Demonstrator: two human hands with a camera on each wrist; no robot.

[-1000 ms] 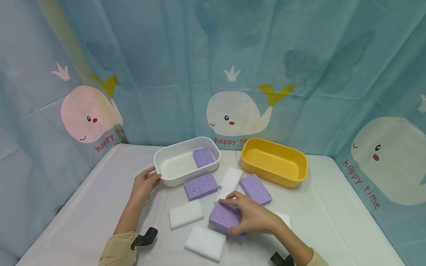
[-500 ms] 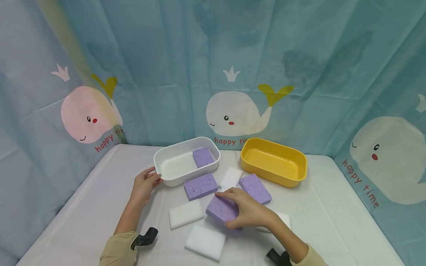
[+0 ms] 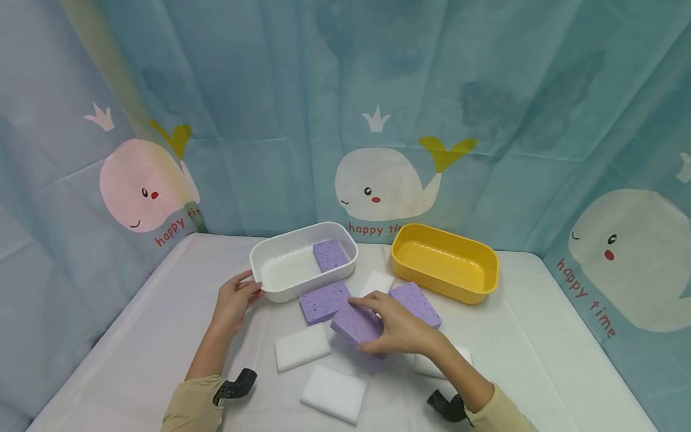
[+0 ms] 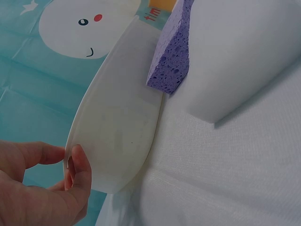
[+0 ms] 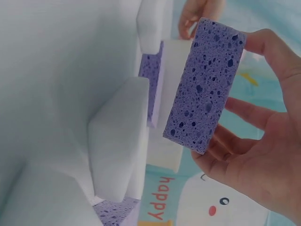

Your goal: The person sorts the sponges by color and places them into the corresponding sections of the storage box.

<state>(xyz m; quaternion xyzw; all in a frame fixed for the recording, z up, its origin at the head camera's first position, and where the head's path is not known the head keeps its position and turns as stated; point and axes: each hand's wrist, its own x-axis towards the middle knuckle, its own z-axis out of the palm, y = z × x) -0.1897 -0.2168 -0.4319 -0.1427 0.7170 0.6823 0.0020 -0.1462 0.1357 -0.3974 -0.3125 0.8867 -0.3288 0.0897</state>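
My right hand (image 3: 400,327) grips a purple sponge (image 3: 356,324) between thumb and fingers, held above the table. The sponge's pitted side (image 5: 204,87) shows in the right wrist view. At the left, my left hand (image 3: 233,302) pinches the near left corner of a white tub (image 3: 281,294). Its thumb and fingers meet over the rim in the left wrist view. One purple sponge (image 3: 329,256) lies inside this tub, toward its right end. Another purple sponge (image 3: 318,303) lies just in front of it, and a third purple sponge (image 3: 414,304) lies right of the held one.
A yellow tub (image 3: 442,270) stands at the back right with nothing in it. Several white sponge blocks lie about the table, such as a front block (image 3: 333,393), a left block (image 3: 302,348) and a block (image 3: 432,365) partly under my right forearm.
My right hand has moved up and slightly left with the purple sponge, toward the white tub. The left hand and both tubs have stayed put.
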